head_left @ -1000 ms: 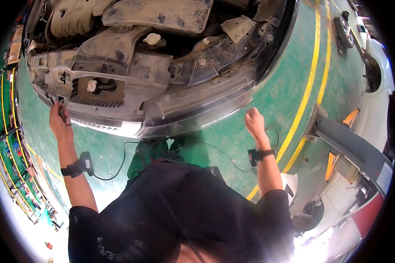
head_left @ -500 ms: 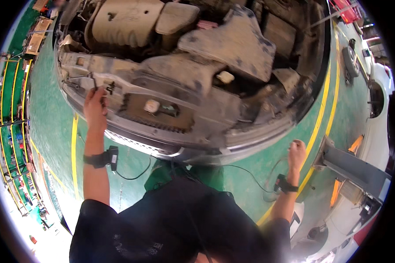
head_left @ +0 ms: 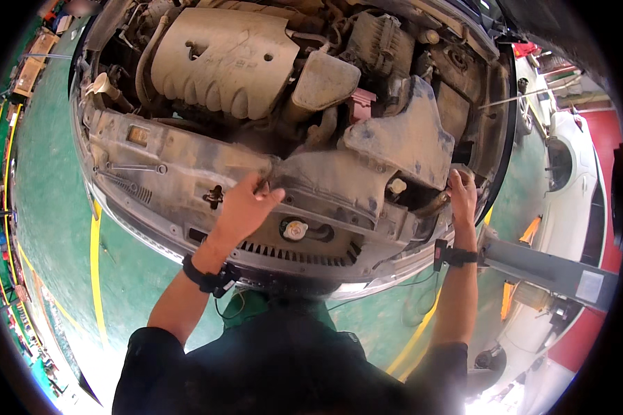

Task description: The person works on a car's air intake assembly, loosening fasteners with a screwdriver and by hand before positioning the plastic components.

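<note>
My left hand (head_left: 246,207) is over the car's dusty front panel (head_left: 187,155), beside the left end of a dirt-covered air intake duct (head_left: 332,176). Its fingers are loosely bent, thumb and forefinger apart, with nothing plainly held. At the right corner of a broad dusty plastic cover (head_left: 401,135) is my right hand (head_left: 462,194). Its fingers are drawn together; whether they grip the cover's edge or something small is hidden. A wrench (head_left: 137,168) and a thin dark tool (head_left: 121,183) lie on the panel to the left. Below the duct sits a pale radiator cap (head_left: 295,230).
The engine cover (head_left: 221,59) fills the bay's upper left. A thin prop rod (head_left: 529,91) slants in at the right. A grey lift arm (head_left: 547,270) reaches beneath the car's right side. Cables hang from both wrist straps. A white car (head_left: 567,162) stands to the right.
My left hand has moved right from the tools to the duct, and the dark tool now lies on the panel. My right hand has risen from beside the car to the cover's corner.
</note>
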The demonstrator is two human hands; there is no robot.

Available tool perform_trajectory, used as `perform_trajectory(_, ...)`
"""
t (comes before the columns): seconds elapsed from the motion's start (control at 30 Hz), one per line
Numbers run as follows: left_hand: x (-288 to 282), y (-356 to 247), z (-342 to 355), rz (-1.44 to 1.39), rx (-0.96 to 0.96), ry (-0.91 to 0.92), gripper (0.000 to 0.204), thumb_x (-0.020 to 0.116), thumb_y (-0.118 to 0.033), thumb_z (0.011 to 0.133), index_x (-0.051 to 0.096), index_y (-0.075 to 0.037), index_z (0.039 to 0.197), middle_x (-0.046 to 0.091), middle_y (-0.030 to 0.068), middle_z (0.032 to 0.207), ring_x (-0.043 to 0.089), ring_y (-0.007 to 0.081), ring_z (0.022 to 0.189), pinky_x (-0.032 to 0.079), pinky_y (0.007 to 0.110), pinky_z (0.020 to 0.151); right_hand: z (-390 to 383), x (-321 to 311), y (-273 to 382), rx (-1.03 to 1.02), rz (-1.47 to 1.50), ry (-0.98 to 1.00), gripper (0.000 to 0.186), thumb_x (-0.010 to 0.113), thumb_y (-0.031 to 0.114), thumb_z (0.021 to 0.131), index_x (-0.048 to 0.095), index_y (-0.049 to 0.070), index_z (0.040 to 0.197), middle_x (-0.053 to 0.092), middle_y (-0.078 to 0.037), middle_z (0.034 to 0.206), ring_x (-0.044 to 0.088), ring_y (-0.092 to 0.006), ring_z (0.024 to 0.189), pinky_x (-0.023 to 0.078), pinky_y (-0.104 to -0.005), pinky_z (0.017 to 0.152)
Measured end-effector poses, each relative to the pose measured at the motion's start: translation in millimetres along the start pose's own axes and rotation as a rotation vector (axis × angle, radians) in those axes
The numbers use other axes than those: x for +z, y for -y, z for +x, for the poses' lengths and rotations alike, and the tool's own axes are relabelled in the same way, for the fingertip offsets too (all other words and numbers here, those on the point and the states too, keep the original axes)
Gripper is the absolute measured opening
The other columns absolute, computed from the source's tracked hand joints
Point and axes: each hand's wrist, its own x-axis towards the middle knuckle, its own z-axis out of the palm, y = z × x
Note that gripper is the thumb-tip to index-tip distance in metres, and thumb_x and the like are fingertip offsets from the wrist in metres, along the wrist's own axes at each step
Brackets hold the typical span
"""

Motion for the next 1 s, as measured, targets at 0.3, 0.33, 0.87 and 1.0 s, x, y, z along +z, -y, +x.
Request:
perform_trajectory(0.3,0.8,5.9,18.2,-0.23,-0.177,0.062,0.033,0.081,-0.017,0.077,0.059,-0.003,0.098,0.062,0.0053,0.081,0.056,0.0124,0.074,0.049,0.029,0.071,46.4,22.6,-44.9,0.441,0.082,0.119,0.048,0.058,0.039,0.099,0.059,0.002,0.129,0.063,-0.008,0.123,0.061,-0.0205,0.109,0.047,-0.0348,0.097)
perform_trajectory(0.33,0.7,8.6,18.0,-0.242,-0.181,0.053,0.033,0.081,-0.015,0.076,0.059,-0.003,0.097,0.062,0.005,0.081,0.056,0.0118,0.074,0.049,0.029,0.071,40.5,35.4,-26.1,0.509,0.298,0.173,0.05,0.058,0.039,0.099,0.056,0.002,0.132,0.062,-0.009,0.127,0.06,-0.0216,0.114,0.047,-0.0355,0.099)
perform_trajectory(0.87,-11.3,16.2,13.4,-0.355,-0.193,0.175,0.022,0.075,0.0,0.074,0.057,-0.003,0.087,0.063,0.0126,0.091,0.062,0.0219,0.075,0.049,0.031,0.069,60.7,52.6,-30.6,0.623,0.577,0.19,0.067,0.061,0.047,0.097,0.046,0.003,0.145,0.056,-0.01,0.141,0.055,-0.0255,0.126,0.043,-0.0392,0.109)
perform_trajectory(1.0,-20.0,13.2,26.8,-0.346,-0.226,0.214,0.026,0.072,0.004,0.078,0.056,-0.002,0.098,0.055,0.0022,0.086,0.052,0.0079,0.074,0.043,0.023,0.064,55.8,51.0,-28.8,0.615,0.631,0.173,0.067,0.06,0.047,0.098,0.045,0.003,0.146,0.055,-0.011,0.142,0.055,-0.026,0.127,0.043,-0.0398,0.109)
